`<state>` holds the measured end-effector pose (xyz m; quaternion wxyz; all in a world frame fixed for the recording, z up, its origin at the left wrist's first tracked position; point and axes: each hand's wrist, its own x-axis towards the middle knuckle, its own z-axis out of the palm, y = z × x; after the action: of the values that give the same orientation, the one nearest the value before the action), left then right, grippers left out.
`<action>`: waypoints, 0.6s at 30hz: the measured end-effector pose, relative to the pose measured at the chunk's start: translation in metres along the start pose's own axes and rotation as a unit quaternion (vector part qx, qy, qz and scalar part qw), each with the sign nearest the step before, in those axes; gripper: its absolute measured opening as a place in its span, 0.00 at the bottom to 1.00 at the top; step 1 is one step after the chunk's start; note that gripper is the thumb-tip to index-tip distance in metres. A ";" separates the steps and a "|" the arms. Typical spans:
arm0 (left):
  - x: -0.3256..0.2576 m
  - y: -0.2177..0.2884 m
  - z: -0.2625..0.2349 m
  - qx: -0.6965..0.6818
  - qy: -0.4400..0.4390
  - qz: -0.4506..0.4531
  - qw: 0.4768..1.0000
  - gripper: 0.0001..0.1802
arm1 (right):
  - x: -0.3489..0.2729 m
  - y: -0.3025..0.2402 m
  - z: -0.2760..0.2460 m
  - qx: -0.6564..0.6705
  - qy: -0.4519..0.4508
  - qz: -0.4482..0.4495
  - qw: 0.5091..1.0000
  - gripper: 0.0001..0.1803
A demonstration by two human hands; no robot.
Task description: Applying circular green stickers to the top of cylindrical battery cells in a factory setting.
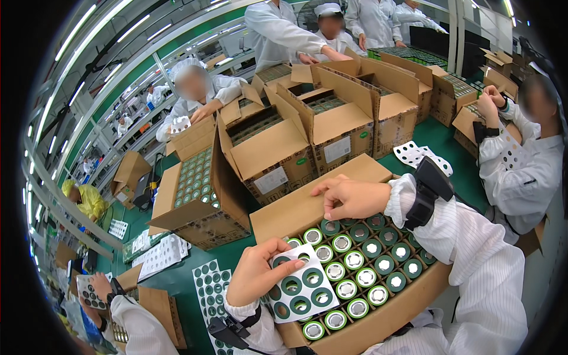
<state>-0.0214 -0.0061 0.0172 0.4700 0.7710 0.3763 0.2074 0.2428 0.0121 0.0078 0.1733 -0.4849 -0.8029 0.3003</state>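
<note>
- The sheet of green ring stickers (303, 284) is held in the left hand (255, 273), with the thumb on its upper face and the sheet tilted over the near-left corner of the open box.
- The right hand (358, 199) is positioned above the far edge of the same box. Its fingers are curled to a narrow gap; whether anything is pinched between them cannot be told.
- The open box (408, 305), made of brown cardboard, is filled with upright cylindrical cells (345, 289) set in a divider grid. Dark green rings are seen on the tops of the cells toward the right; bright green rims are seen on those toward the left.
- The box is placed on the green table (188, 283).
- Further sticker sheets (214, 296) are laid on the table to the left of the box.
- A row of cardboard boxes (337, 142) is arranged beyond it.
- A partly used sheet (421, 158) is laid at the far right.
- A co-worker (198, 89) in white is seated across the table.
</note>
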 end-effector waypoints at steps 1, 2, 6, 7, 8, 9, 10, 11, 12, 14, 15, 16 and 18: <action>0.001 -0.001 0.000 0.007 -0.001 0.021 1.000 0.14 | 0.001 0.001 0.000 0.008 0.000 -0.006 1.000 0.10; 0.000 -0.003 -0.001 0.014 0.008 0.019 1.000 0.14 | 0.002 0.002 0.001 0.015 0.000 -0.011 1.000 0.11; -0.003 -0.006 -0.001 0.026 0.026 0.025 0.999 0.14 | 0.002 0.009 0.003 0.186 -0.004 0.033 0.982 0.11; -0.004 -0.007 0.000 0.001 0.028 0.016 0.999 0.14 | 0.002 0.009 0.007 0.249 0.011 0.041 0.968 0.11; -0.003 -0.008 0.002 -0.048 0.029 -0.016 0.998 0.14 | -0.002 0.009 0.010 0.310 0.027 0.047 0.949 0.11; -0.003 -0.008 0.001 -0.049 0.025 -0.012 0.998 0.14 | -0.005 0.008 0.015 0.309 0.031 0.050 0.949 0.11; -0.002 -0.008 0.000 -0.029 0.026 -0.004 0.999 0.14 | -0.009 0.006 0.021 0.196 0.105 0.035 0.974 0.11; -0.002 -0.008 -0.001 -0.009 0.028 0.004 1.000 0.14 | -0.013 0.005 0.027 0.080 0.175 0.019 0.981 0.10; 0.000 -0.007 0.000 -0.012 0.021 0.010 1.000 0.14 | -0.017 0.008 0.030 0.046 0.212 0.020 0.976 0.10; 0.003 -0.008 0.002 0.002 0.019 0.016 1.000 0.14 | -0.017 0.012 0.034 0.037 0.236 0.021 0.971 0.11; 0.004 -0.011 0.002 0.011 0.023 0.025 0.999 0.14 | -0.017 0.012 0.034 0.031 0.256 0.018 0.966 0.11; 0.005 -0.011 0.003 -0.001 0.023 0.022 1.000 0.14 | -0.017 0.012 0.033 0.037 0.250 0.014 0.967 0.11; 0.003 -0.009 0.002 -0.017 0.027 0.007 0.999 0.14 | -0.017 0.008 0.032 0.050 0.236 0.025 0.970 0.11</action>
<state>-0.0214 -0.0028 0.0082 0.4713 0.7595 0.3796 0.2384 0.2383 -0.0104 -0.0212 0.3744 -0.5527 -0.7109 0.2213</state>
